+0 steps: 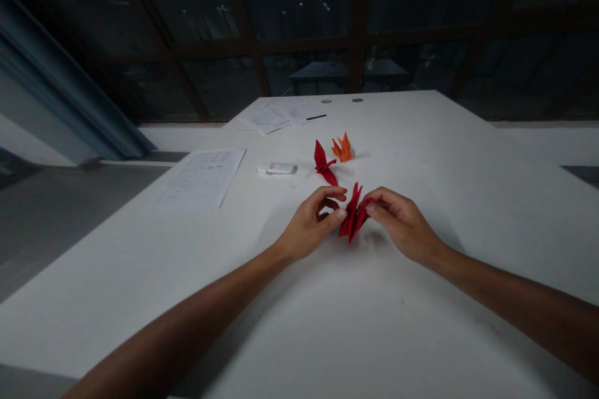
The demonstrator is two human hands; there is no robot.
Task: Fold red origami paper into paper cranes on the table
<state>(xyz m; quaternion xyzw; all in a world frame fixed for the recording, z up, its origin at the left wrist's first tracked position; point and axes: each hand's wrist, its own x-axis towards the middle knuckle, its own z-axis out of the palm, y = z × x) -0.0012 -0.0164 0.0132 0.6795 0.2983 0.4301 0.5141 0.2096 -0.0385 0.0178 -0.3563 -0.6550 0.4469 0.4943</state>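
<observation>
1. Dark windows [299,12] are running along the far side of the room, with a blue curtain [70,68] hanging at the left; in front of them a white table [299,336] is filling most of the view.
2. A red folded paper [352,218] is sitting between the two hands, its narrow points spreading upward and downward; whether its lower tip is touching the tabletop cannot be told.
3. The right hand [403,221] is pinching the paper's right-side flap between thumb and forefinger, so most of the paper is lying to the left of that grip.
4. The left hand [314,221] is keeping thumb and forefinger parted, the thumb tip meeting the paper's left edge and the forefinger curving above, near its upper part.
5. Just beyond the hands, a red paper crane [324,167] is lying on the table, and an orange paper crane [344,151] is resting just behind it to the right.
6. A white tube-like object [279,168] is lying left of the red crane, while a printed sheet [206,176] is resting farther left, near the table's edge.
</observation>
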